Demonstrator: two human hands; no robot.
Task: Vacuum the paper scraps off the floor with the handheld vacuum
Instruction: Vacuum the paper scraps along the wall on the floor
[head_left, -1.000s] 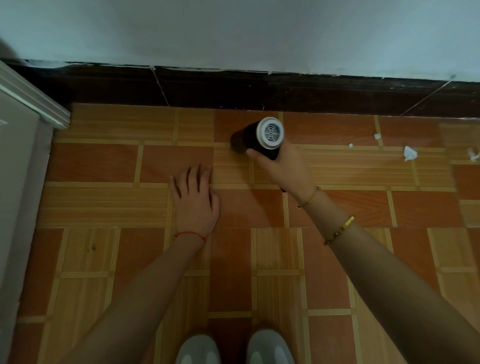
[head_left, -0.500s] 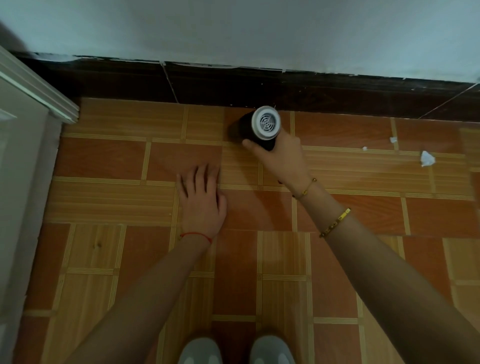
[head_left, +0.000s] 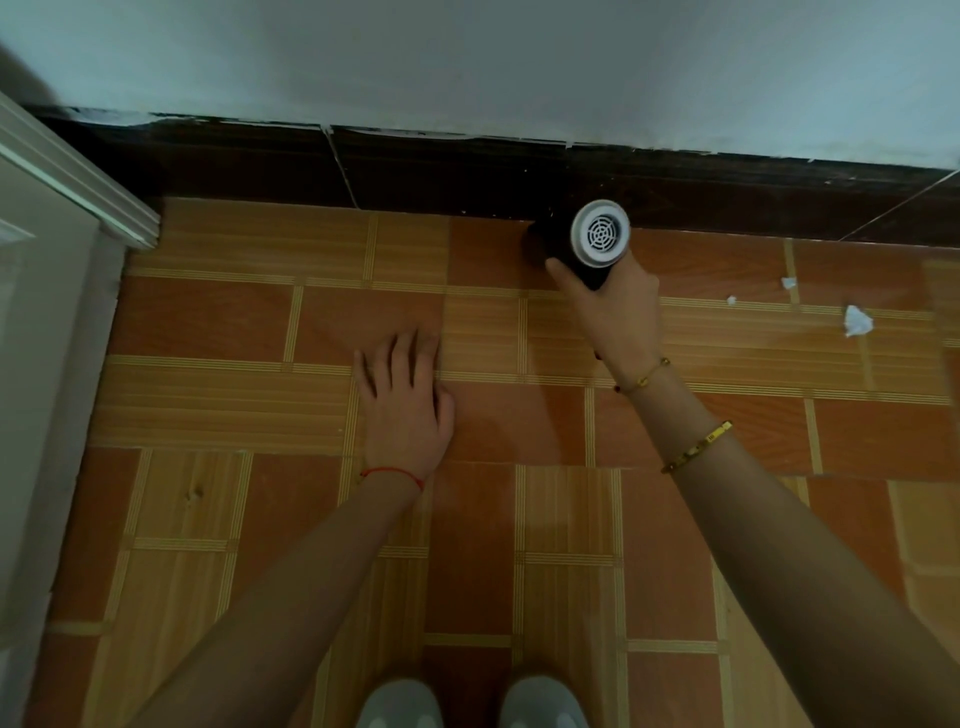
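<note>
Fingers of the right hand (head_left: 615, 312) curl around the black handheld vacuum (head_left: 582, 244), held at the far edge of the floor (head_left: 234, 405) against the dark baseboard (head_left: 415, 171). Flat on the tiles, the left hand (head_left: 405, 410) rests with fingers straight. 3 paper scraps (head_left: 857, 321) lie near the floor's far right edge.

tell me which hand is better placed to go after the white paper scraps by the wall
Right. The right hand already grips the black handheld vacuum, and the white paper scraps lie to its right. The left hand rests flat on the floor, farther away.
</note>
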